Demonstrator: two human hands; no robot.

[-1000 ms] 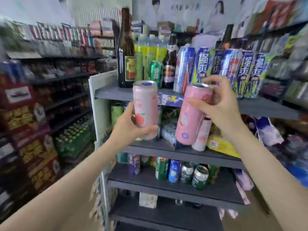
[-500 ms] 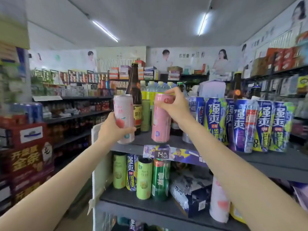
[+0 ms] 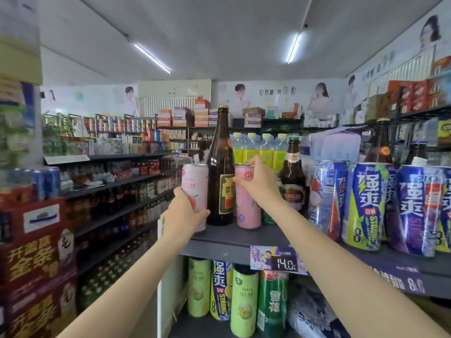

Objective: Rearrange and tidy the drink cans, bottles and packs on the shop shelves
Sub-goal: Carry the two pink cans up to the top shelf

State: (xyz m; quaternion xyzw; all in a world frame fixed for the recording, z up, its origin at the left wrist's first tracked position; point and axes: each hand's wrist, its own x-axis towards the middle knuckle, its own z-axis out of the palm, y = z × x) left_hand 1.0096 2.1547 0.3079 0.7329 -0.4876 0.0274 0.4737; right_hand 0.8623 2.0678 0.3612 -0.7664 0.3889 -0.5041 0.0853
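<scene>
Two tall pink cans flank a brown bottle [image 3: 220,172]: left hand [image 3: 181,211] grips the paler can [image 3: 195,189], right hand [image 3: 258,181] clasps the rosier can [image 3: 247,208].

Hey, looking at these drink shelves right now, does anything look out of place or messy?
Yes. On the lower shelf, a crumpled blue pack lies slumped on its side beside the upright green can. Up top, the tall brown bottle stands alone between the two pink cans being placed.

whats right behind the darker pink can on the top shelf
Behind the darker pink can stand yellow-labelled bottles. The right hand and the can hide whatever sits lower there.
</scene>
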